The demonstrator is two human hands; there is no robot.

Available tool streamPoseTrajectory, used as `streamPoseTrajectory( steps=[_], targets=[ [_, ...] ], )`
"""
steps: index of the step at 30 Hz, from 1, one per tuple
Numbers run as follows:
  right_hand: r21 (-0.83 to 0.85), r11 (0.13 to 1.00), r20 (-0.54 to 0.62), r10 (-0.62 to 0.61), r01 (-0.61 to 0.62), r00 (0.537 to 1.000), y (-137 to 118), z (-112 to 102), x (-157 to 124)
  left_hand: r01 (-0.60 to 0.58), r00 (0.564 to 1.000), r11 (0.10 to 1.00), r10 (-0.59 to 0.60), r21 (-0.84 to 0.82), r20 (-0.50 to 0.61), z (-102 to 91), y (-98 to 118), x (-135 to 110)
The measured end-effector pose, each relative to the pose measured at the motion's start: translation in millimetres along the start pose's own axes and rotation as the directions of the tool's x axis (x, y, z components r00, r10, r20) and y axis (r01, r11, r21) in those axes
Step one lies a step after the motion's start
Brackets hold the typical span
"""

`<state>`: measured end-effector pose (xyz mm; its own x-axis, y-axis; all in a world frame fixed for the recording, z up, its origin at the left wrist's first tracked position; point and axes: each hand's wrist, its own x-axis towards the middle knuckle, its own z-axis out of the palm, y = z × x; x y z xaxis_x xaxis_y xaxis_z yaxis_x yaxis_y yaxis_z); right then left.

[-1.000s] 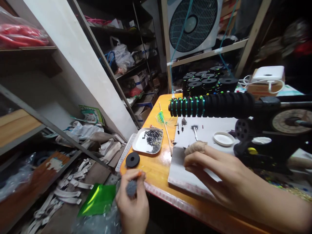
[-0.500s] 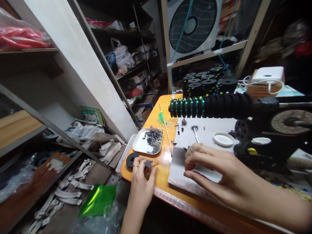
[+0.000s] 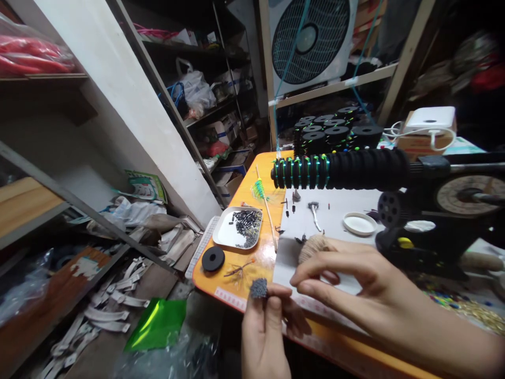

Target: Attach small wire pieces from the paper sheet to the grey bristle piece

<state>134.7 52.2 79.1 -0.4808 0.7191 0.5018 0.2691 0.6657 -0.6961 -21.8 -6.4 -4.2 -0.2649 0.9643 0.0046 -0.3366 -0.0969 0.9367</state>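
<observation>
The left hand [image 3: 263, 329] rises from the bottom edge of the view, its thumb and fingers pinched shut around a small grey bundle [image 3: 259, 288] of fine bristly pieces held upright just over the near edge of the orange counter [image 3: 252, 260]. Left of the hand, on the floor below, lie a green foil bag [image 3: 158, 323] and scattered white strips [image 3: 110, 305]. On the counter beyond the bundle sit a black foam disc [image 3: 213, 259], a loose tuft of thin wires [image 3: 239, 270], and a white tray [image 3: 236, 234] holding small dark pieces.

Moving right, a white sheet [image 3: 331, 218] covers the middle of the counter, with a few tiny dark parts and a white lid [image 3: 360, 223] on it. Above the sheet a black foam roller [image 3: 343, 170] lies crosswise, its left end wound with green line, and behind it stand stacks of black spools [image 3: 335, 131]. A white fan [image 3: 310, 39] stands at the back.

The right hand [image 3: 355, 289] reaches in from the lower right, just beside the bundle. Its thumb and forefinger are curled toward each other with a small gap between them, holding nothing that can be seen. A ball of tan thread [image 3: 311, 245] lies just behind its fingers. Further right is a dark winding machine [image 3: 434, 221].
</observation>
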Motion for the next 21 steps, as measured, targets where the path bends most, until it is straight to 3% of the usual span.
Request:
streamPoseTrajectory(
  steps=[4,8,11,15,17,21],
  targets=[
    [0.104,0.995,-0.012,0.012,-0.011,1.0,8.0,7.4,-2.8,0.121,0.993,0.992,-0.121,-0.032,-0.011,15.2,-4.0,-6.3],
    [0.065,0.996,-0.028,-0.062,0.063,0.998,11.0,7.5,-4.3,0.153,0.986,0.986,-0.157,0.07,0.049,16.3,-2.2,-6.2],
    [-0.01,0.991,-0.037,-0.131,0.13,0.991,6.7,6.3,-4.2,0.086,0.996,0.964,-0.078,0.25,-0.043,13.6,-2.5,-8.4],
    [-0.051,0.99,-0.049,-0.133,0.13,0.99,-1.4,8.0,-4.0,-0.026,0.99,0.905,0.081,0.425,-0.112,13.1,-5.3,-13.0],
    [-0.043,0.992,-0.058,-0.123,0.121,0.991,-4.1,9.4,-4.3,0.008,0.987,0.932,0.051,0.362,-0.151,16.3,-7.1,-14.2],
    [0.004,0.996,-0.056,-0.084,0.085,0.995,-4.0,10.2,-4.8,0.054,0.975,0.996,-0.068,-0.073,-0.211,25.5,-7.1,-12.5]
  ],
)
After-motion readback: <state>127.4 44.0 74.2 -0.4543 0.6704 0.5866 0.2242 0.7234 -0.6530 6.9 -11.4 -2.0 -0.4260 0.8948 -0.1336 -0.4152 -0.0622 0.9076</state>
